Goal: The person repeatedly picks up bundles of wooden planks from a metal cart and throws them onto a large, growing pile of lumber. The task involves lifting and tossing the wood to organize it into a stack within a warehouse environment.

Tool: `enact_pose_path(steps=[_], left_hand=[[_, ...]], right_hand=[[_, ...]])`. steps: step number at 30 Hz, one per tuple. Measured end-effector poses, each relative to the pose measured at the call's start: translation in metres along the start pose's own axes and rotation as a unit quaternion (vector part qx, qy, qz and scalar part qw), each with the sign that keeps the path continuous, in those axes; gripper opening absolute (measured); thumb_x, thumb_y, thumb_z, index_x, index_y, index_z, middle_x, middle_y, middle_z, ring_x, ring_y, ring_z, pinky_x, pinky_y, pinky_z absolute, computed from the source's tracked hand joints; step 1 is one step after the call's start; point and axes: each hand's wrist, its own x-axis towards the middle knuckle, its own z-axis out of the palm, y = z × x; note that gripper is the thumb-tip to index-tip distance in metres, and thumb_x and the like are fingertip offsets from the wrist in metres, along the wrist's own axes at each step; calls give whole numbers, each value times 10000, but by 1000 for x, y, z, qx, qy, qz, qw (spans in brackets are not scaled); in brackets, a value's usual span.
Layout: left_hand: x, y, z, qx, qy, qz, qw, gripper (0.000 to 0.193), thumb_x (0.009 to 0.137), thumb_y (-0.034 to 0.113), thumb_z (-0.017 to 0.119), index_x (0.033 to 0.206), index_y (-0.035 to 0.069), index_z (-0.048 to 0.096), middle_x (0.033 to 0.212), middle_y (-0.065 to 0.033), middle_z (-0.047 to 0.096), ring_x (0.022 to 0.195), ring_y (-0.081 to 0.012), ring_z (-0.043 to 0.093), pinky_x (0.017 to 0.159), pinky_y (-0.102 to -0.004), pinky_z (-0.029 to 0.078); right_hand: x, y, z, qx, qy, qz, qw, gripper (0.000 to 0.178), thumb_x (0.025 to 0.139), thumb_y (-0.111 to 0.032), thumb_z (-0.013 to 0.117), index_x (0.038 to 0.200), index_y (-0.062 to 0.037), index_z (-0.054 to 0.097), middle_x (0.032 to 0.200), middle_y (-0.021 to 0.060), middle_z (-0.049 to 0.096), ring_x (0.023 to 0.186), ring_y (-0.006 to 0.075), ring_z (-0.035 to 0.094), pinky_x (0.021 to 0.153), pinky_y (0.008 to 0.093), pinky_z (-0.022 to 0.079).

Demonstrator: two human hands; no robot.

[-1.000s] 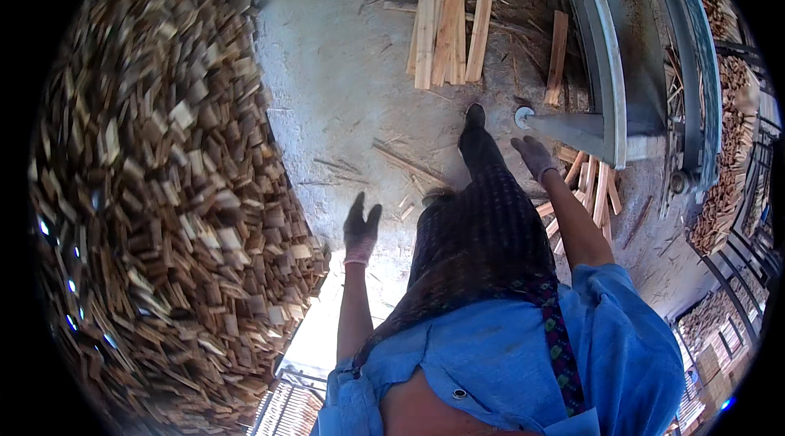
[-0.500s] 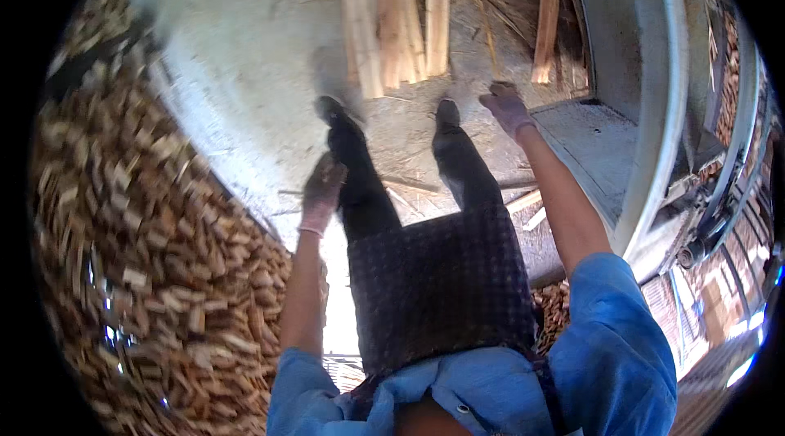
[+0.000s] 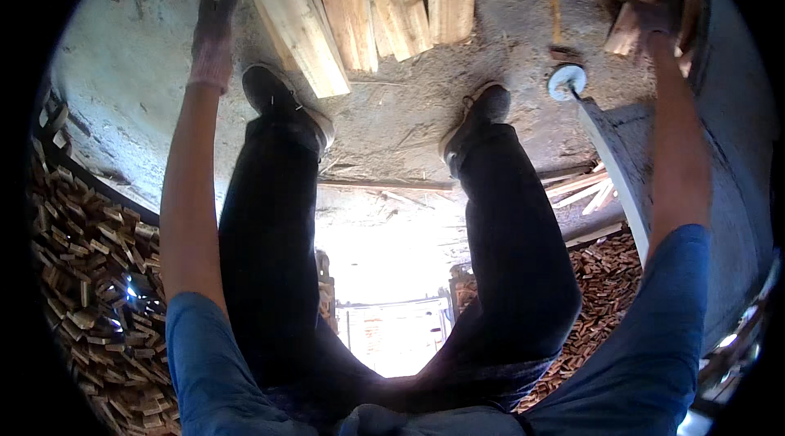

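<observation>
My left hand (image 3: 214, 39), in a pale glove, is stretched forward over the concrete floor with its fingers extended and nothing in it. To its right lie several pale wooden boards (image 3: 296, 17), side by side, their near ends in front of my shoes. My right hand (image 3: 654, 20), gloved too, reaches to the far right and lies across a separate board (image 3: 624, 33). Its fingers are dark and smeared, so whether they close around that board does not show.
A round whitish disc on a rod (image 3: 567, 82) stands near my right forearm, beside a grey metal panel (image 3: 736, 158). Cut wood pieces (image 3: 106, 297) are heaped at left, with more (image 3: 601, 289) behind my right leg. Thin sticks (image 3: 585, 189) lie by the panel.
I have bent far forward and the view has tipped down. Both hands have spread apart and reached forward, the left beside the boards, the right onto the single board at right.
</observation>
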Motion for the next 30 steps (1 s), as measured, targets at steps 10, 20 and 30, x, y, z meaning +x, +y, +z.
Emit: enact_pose_path(steps=[10,20,30], left_hand=[[49,26,7,-125,-32,-136,982,756,840,512,721,1421,95,474,1319,-66,565,1197,-224,550,1019,-367,425],[47,17,57,-65,-62,21,996,740,839,464,735,1423,100,462,1335,-88,560,1211,-238,545,1053,-381,412],[-9,20,80,-293,-203,-135,924,720,926,372,652,1502,98,317,1469,-108,444,1346,-269,436,1118,-423,384]], right_hand=[[-84,-144,-1,240,109,-159,951,805,842,-522,687,1392,15,449,1321,192,546,1158,284,576,974,387,453],[-186,-355,36,690,-109,-243,673,534,900,-310,702,1313,3,570,1282,144,613,1209,231,543,1026,341,436],[-215,-421,36,661,-182,-331,648,1000,794,-524,771,1503,-25,273,1424,171,490,1355,250,417,1139,341,311]])
